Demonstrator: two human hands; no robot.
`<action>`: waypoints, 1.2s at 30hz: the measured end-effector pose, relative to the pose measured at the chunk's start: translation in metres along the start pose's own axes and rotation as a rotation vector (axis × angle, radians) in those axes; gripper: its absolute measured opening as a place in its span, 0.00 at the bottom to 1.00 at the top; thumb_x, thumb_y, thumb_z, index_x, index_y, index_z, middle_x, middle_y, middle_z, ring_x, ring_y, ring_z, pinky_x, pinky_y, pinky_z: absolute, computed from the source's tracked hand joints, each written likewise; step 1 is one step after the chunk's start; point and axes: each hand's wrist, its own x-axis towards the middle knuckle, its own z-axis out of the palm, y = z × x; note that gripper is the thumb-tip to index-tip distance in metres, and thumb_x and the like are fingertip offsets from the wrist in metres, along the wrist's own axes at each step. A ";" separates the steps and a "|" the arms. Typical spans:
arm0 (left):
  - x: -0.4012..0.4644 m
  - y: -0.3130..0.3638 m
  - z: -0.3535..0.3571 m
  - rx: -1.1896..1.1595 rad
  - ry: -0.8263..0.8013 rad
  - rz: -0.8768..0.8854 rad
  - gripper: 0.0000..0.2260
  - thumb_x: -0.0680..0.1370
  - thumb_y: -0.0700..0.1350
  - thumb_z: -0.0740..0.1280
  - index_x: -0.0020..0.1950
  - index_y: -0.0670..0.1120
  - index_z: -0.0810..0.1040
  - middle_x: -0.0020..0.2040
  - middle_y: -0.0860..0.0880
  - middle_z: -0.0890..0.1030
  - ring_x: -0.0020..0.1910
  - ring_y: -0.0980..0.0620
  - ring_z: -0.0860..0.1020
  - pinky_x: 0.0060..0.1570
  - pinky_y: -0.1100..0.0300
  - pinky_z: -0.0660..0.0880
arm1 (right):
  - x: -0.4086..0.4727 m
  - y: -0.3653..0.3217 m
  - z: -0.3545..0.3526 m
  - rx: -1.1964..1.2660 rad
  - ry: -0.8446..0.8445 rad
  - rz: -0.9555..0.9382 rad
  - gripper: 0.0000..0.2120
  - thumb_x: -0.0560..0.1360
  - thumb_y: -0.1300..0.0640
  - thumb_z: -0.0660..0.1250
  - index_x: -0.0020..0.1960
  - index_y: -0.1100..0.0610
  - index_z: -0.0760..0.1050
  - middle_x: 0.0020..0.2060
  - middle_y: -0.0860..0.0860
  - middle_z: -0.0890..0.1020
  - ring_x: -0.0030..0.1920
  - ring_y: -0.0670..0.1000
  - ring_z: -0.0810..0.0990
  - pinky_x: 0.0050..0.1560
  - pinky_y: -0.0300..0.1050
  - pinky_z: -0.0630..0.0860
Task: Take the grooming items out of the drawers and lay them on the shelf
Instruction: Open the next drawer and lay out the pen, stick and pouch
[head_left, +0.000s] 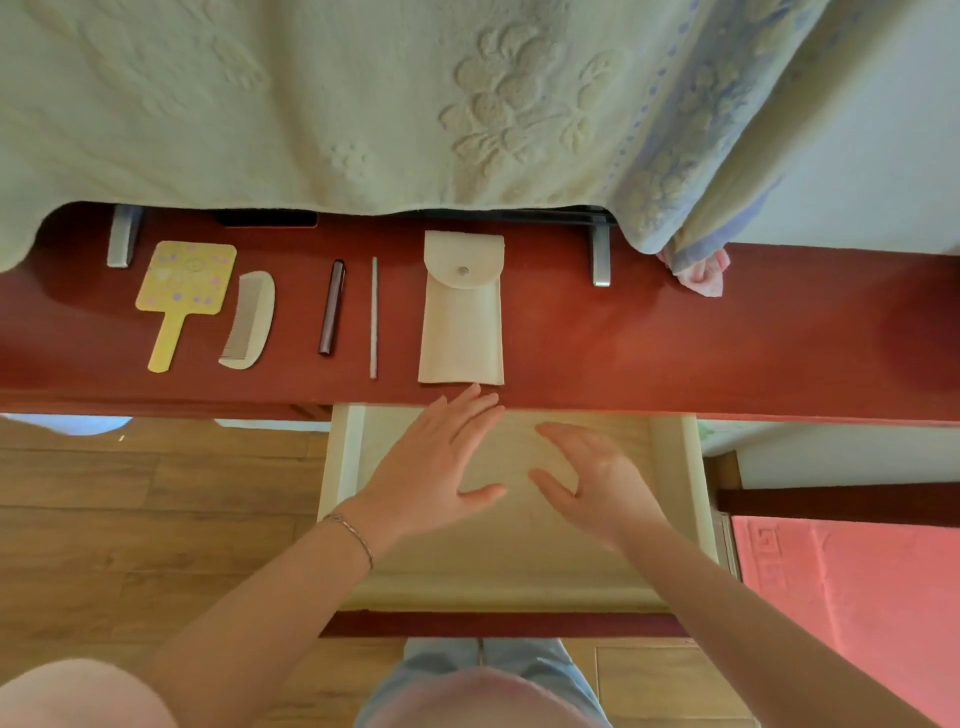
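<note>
On the red-brown shelf (623, 338) lie, from left to right, a yellow hand mirror (182, 291), a cream comb (252, 319), a dark slim pen-like case (331, 306), a thin pale stick (373, 317) and a cream snap pouch (462, 312). Below the shelf a pale drawer (675, 467) stands pulled out, and no item shows inside it. My left hand (431, 467) hovers over the drawer with fingers spread, its fingertips just under the pouch. My right hand (597, 478) hovers beside it, open and holding nothing.
A cream embossed blanket (363, 104) hangs over the back of the shelf, with two metal legs (601, 254) beneath it. A pink cloth (701, 273) lies at the blanket's right corner. A pink towel (852, 597) is at the lower right, wooden floor (130, 493) at the left.
</note>
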 end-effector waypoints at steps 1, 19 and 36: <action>-0.007 0.003 0.005 0.021 -0.050 0.023 0.37 0.73 0.64 0.59 0.75 0.43 0.56 0.75 0.48 0.58 0.75 0.52 0.49 0.73 0.48 0.52 | -0.007 0.000 0.001 -0.043 -0.091 -0.029 0.34 0.71 0.36 0.55 0.71 0.55 0.64 0.68 0.52 0.71 0.68 0.52 0.69 0.63 0.46 0.68; -0.068 0.021 0.045 0.223 -0.446 0.157 0.47 0.72 0.65 0.59 0.74 0.47 0.31 0.73 0.52 0.28 0.69 0.56 0.25 0.68 0.49 0.27 | -0.070 0.025 0.030 -0.488 -0.359 -0.283 0.53 0.65 0.31 0.63 0.76 0.56 0.41 0.75 0.58 0.48 0.75 0.58 0.48 0.74 0.52 0.44; -0.056 0.007 0.046 0.319 -0.264 0.124 0.47 0.67 0.65 0.62 0.77 0.44 0.45 0.77 0.47 0.49 0.75 0.50 0.42 0.70 0.47 0.41 | -0.055 0.031 0.028 -0.597 -0.337 -0.239 0.56 0.61 0.31 0.69 0.75 0.61 0.51 0.74 0.60 0.57 0.74 0.56 0.50 0.71 0.50 0.46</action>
